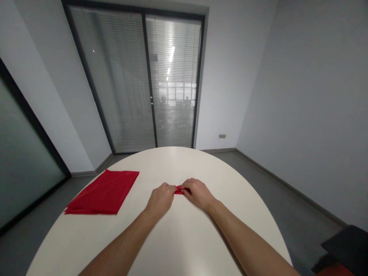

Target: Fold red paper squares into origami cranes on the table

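Note:
Between my two hands is a small, narrow piece of folded red sheet material, mostly covered by my fingers. Whether it is cloth or thin plastic I cannot tell. My left hand is closed on its left end, with the fingers curled down. At the other end, the thumb and fingers of my right hand pinch it close to the tabletop. Off to the left lies a flat stack of larger red sheets, with slightly uneven layers along its near left corner.
Under my hands is a round white table. A dark object with some red below it stands at the lower right, beyond the table edge. Glazed doors with blinds and pale walls surround the table.

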`<state>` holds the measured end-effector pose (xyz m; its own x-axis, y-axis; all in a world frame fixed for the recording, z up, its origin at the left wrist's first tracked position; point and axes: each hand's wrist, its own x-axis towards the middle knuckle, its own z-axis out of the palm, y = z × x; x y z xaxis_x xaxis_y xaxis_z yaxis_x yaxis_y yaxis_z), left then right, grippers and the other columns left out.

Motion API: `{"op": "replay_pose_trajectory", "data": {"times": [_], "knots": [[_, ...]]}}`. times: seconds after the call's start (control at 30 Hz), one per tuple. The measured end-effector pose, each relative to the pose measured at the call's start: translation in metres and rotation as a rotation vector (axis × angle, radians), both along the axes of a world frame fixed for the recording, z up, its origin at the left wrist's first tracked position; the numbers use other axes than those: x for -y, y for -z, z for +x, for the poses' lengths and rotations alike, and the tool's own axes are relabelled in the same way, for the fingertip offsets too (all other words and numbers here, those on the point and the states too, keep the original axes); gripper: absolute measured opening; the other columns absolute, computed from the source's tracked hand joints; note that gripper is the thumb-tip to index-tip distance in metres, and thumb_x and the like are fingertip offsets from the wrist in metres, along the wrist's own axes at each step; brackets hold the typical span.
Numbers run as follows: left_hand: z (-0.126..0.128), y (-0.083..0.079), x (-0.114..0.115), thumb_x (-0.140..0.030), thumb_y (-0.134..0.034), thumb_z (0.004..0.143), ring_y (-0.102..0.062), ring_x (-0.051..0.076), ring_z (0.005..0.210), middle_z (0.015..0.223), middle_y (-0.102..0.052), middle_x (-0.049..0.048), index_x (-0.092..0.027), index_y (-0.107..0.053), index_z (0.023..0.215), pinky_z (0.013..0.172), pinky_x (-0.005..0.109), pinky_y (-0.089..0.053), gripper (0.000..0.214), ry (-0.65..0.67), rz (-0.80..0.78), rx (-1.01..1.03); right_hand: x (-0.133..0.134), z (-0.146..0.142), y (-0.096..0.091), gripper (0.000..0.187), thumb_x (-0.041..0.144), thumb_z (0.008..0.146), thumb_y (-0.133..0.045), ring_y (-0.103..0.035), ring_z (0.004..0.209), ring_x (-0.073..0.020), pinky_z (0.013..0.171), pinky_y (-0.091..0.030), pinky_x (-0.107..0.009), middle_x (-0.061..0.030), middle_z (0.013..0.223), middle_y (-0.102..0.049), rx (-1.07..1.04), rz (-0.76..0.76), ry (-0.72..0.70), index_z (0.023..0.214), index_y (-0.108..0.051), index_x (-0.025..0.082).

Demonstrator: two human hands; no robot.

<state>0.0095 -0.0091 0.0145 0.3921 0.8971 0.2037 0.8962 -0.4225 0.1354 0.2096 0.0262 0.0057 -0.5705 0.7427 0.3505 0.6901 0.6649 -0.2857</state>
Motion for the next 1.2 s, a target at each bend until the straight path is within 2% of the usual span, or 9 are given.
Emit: {"op": "replay_pose_trajectory", "data": {"times": [0.23,0.4,0.5,0.6,0.67,0.77,0.97,1.1,1.2], "knots": [[0.001,-0.006,0.003,-0.012,-0.039,0.097,-0.066,0.022,0.101,0.101,-0.073,0.0062,-0.027,-0.068,0.115,0.081,0.032,-0.053,0.037,0.019,-0.022,-0.05,0.003,0.001,-0.001,0.032,0.01,0.092,-0.05,-0.066,0.102,-0.0182,0.091,-0.048,-0.029,-0.0029,0.11,-0.075,-0.025,-0.055,-0.006,0.107,-0.074,0.025],[0.002,0.0,0.004,-0.008,-0.044,0.088,-0.061,0.024,0.12,0.125,-0.07,0.0082,-0.022,-0.065,0.125,0.097,0.038,-0.053,0.045,0.084,0.028,0.013,0.005,0.0,-0.001,0.047,0.008,0.089,-0.044,-0.063,0.119,-0.0186,0.104,-0.045,-0.03,-0.0034,0.128,-0.07,-0.03,-0.084,-0.073,0.125,-0.068,0.024],[0.004,0.006,0.005,-0.013,-0.044,0.089,-0.053,0.025,0.134,0.14,-0.062,0.0099,-0.018,-0.059,0.135,0.107,0.041,-0.048,0.048,0.121,0.055,0.041,0.007,-0.002,-0.001,0.049,0.019,0.094,-0.044,-0.052,0.135,-0.0238,0.115,-0.037,-0.039,-0.0109,0.146,-0.057,0.026,-0.12,-0.066,0.14,-0.057,0.017],[0.005,0.01,0.005,-0.016,-0.043,0.09,-0.045,0.025,0.141,0.152,-0.05,0.0135,-0.012,-0.05,0.144,0.116,0.042,-0.04,0.055,0.126,0.028,0.033,0.01,-0.003,-0.003,0.06,0.037,0.1,-0.038,-0.029,0.15,-0.0304,0.123,-0.021,-0.051,-0.0166,0.16,-0.033,0.137,-0.204,-0.003,0.154,-0.039,0.01],[0.005,0.013,0.004,-0.018,-0.043,0.091,-0.041,0.025,0.145,0.156,-0.044,0.0151,-0.01,-0.045,0.148,0.119,0.043,-0.035,0.058,0.125,-0.005,0.02,0.013,-0.003,-0.004,0.067,0.045,0.102,-0.032,-0.018,0.153,-0.0312,0.124,-0.013,-0.052,-0.0164,0.164,-0.021,0.189,-0.261,0.034,0.158,-0.028,0.009],[0.003,0.015,0.003,-0.019,-0.042,0.091,-0.035,0.026,0.148,0.159,-0.038,0.0141,-0.011,-0.04,0.152,0.121,0.047,-0.03,0.061,0.145,-0.043,0.011,0.016,-0.006,-0.005,0.073,0.053,0.102,-0.027,-0.011,0.154,-0.0313,0.125,-0.01,-0.052,-0.016,0.166,-0.014,0.229,-0.309,0.106,0.16,-0.02,0.008],[0.0,0.016,0.003,-0.02,-0.041,0.091,-0.03,0.029,0.15,0.161,-0.037,0.0106,-0.012,-0.04,0.152,0.121,0.051,-0.028,0.061,0.166,-0.057,0.021,0.021,-0.01,-0.006,0.078,0.057,0.102,-0.028,-0.013,0.154,-0.0349,0.123,-0.01,-0.055,-0.021,0.164,-0.016,0.225,-0.275,0.26,0.158,-0.025,0.003],[0.001,0.016,0.003,-0.019,-0.041,0.092,-0.032,0.029,0.149,0.16,-0.038,0.0107,-0.014,-0.04,0.153,0.12,0.051,-0.03,0.062,0.164,-0.051,0.034,0.019,-0.006,-0.005,0.069,0.051,0.103,-0.028,-0.015,0.154,-0.031,0.124,-0.008,-0.054,-0.0167,0.164,-0.022,0.186,-0.188,0.114,0.157,-0.03,0.009],[0.002,0.016,0.003,-0.019,-0.041,0.092,-0.033,0.028,0.148,0.159,-0.039,0.0108,-0.014,-0.041,0.152,0.119,0.05,-0.031,0.06,0.17,-0.039,0.033,0.016,-0.004,-0.002,0.069,0.05,0.103,-0.028,-0.018,0.154,-0.0291,0.124,-0.011,-0.051,-0.0155,0.164,-0.023,0.189,-0.226,0.032,0.158,-0.026,0.009]]}}
